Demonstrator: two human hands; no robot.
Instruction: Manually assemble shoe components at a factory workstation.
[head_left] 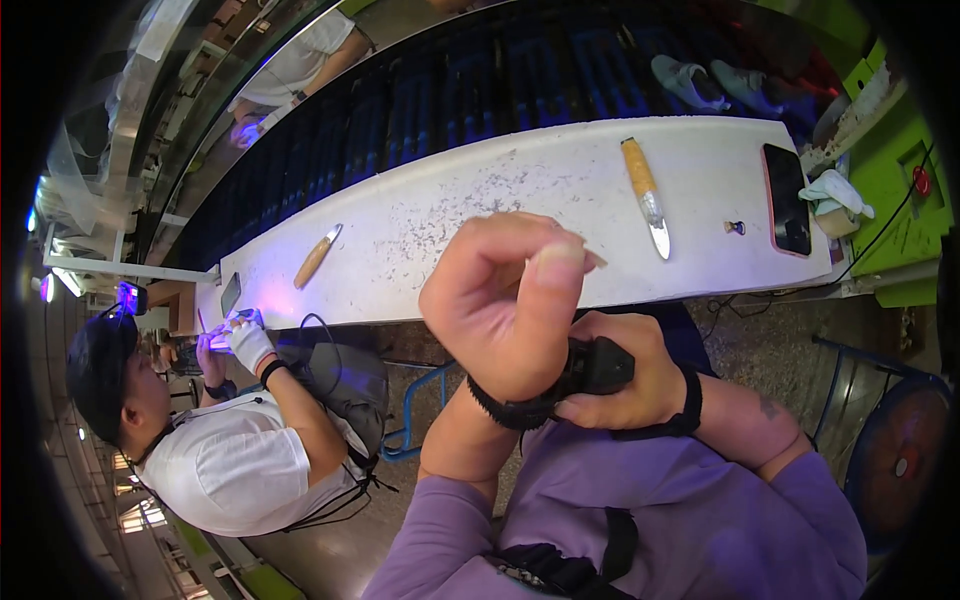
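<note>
My left hand (505, 300) is raised in front of me over the near edge of the white bench (385, 250), its fingers curled in and the thumb folded against them. I see nothing between them. Around the left wrist sits a black strap with a boxy black device (605, 368). My right hand (645, 365) grips this device from the right side, thumb below it. Beyond my hands, a knife with a yellowish handle (637, 168) lies on the bench, blade toward me. Farther left lies another short knife with a wooden handle (313, 265).
A phone in a red case (785, 200), a small dark item (735, 228) and a white cloth (838, 190) lie at the right. Pale shoes (690, 82) rest beyond the bench. A co-worker in white (230, 470) works at left. A round fan (900, 465) stands right.
</note>
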